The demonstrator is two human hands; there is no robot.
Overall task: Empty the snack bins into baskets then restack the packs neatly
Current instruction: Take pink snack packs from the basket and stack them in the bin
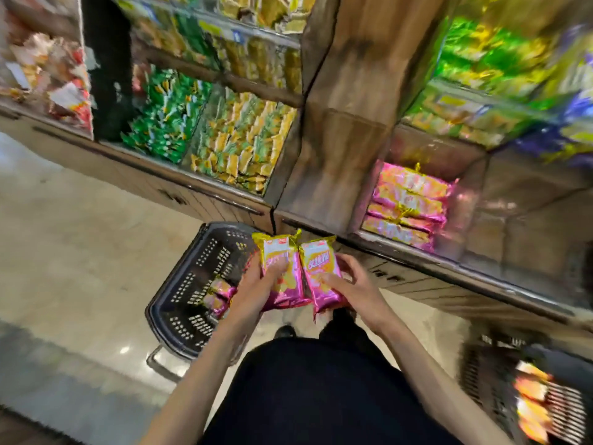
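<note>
One pink snack pack is gripped in the left hand, with the thumb pressed across its front. A second pink pack is gripped the same way in the right hand. The two packs are held side by side, edges touching, above the near rim of a black perforated basket that stands on the floor. A few matching pink packs lie inside it. In the snack bin to the right, a stack of pink packs is laid flat against the left wall, so restacking is judged to be under way.

The foil wrapping looks slick, and a pack could be lost from under a thumb if the hold is slackened on the way to the bin. The bin's front lip has to be cleared; a pack caught on it could be creased or driven into the stack. The stack could be toppled toward the right side of the bin by a careless placement. The contents could be crushed if the packs are squeezed too hard.

The floor is pale, polished stone in which a light is reflected. The fixture is faced in wood-look panels, with a broad post between bins. Green packs and yellow-green packs are seen to the left. A second basket holding orange packs is seen, blurred, at lower right.
</note>
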